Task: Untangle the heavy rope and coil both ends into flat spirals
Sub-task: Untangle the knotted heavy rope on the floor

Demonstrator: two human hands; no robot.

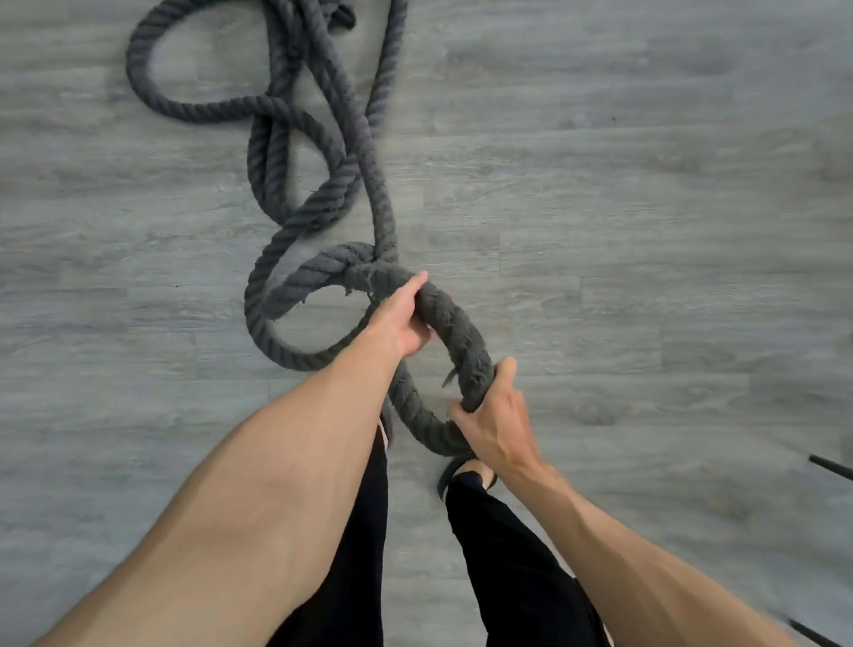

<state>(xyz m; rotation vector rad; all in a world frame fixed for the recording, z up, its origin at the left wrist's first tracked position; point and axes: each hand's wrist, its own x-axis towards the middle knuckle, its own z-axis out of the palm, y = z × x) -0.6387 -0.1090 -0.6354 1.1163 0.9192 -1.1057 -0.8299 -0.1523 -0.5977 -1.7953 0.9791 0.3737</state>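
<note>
A thick dark grey twisted rope (327, 82) lies tangled in several loops on the floor, running from the top of the view down toward my feet. Its near part bends into a round loop with frayed strands. My left hand (401, 321) grips the top of that loop, close to where the strands cross. My right hand (490, 422) is closed around the loop's lower right side, holding it above the floor. The rope's far stretch leaves the frame at the top.
The grey wood-look floor (655, 214) spreads all around. My legs in black trousers and a dark sandal (452, 472) stand just below the held loop. Two thin black rods (849, 474) poke in from the right edge.
</note>
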